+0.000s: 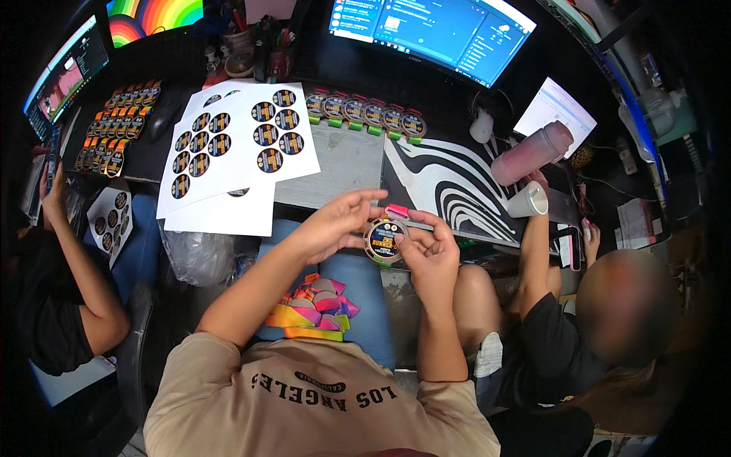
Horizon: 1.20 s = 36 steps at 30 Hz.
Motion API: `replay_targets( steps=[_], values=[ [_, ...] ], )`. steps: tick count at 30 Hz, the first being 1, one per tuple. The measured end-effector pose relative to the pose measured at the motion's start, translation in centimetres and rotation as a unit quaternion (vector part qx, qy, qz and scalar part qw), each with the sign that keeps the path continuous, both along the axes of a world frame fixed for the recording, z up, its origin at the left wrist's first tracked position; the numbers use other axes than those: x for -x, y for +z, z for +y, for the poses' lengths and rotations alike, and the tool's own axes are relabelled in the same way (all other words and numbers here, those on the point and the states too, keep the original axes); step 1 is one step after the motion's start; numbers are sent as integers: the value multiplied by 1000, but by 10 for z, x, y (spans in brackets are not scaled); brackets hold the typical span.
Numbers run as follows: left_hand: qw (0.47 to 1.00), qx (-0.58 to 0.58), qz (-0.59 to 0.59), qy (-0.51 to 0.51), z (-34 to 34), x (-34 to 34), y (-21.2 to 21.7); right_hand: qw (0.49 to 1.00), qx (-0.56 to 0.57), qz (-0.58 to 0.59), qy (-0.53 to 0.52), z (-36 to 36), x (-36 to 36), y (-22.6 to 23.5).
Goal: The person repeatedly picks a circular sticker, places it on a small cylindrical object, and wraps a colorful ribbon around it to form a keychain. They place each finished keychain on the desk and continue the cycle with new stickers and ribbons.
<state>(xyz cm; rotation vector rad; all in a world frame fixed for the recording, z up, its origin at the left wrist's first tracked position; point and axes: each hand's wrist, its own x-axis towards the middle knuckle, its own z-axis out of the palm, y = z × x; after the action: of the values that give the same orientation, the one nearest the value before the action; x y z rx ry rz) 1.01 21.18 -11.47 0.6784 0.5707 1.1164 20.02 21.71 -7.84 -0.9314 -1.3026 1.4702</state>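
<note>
The right hand (432, 255) bends inward, its grip clamped on a round medal (383, 238), thumb on its face; the left hand (335, 225) slants in beside it, fingers apart. The medal is by the table's (346, 164) near edge; bare grey surface shows between white sheets (293, 161) and a striped mat (426, 179).

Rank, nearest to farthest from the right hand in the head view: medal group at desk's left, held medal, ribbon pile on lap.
1. Held medal: in the right hand.
2. Ribbon pile: lap, lower left.
3. Medal group: desk, far left.
</note>
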Motion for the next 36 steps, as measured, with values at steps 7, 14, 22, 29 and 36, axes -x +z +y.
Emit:
replay_targets(
  steps=[7,14,22,29,36],
  values=[
    [994,-57,72,63,-29,-15,2,1000,-9,13,-10,6,3,-10],
    [988,-49,92,113,-29,-17,-1,998,30,34,31,14,2,-10],
    [840,-232,436,227,34,-41,-16,998,-5,-28,-52,127,-26,-21],
    [659,-250,687,176,83,-89,-17,993,107,-39,-20,278,-47,-43],
    [604,-251,718,239,135,-111,-30,988,135,-45,55,306,-44,-52]
  ],
)
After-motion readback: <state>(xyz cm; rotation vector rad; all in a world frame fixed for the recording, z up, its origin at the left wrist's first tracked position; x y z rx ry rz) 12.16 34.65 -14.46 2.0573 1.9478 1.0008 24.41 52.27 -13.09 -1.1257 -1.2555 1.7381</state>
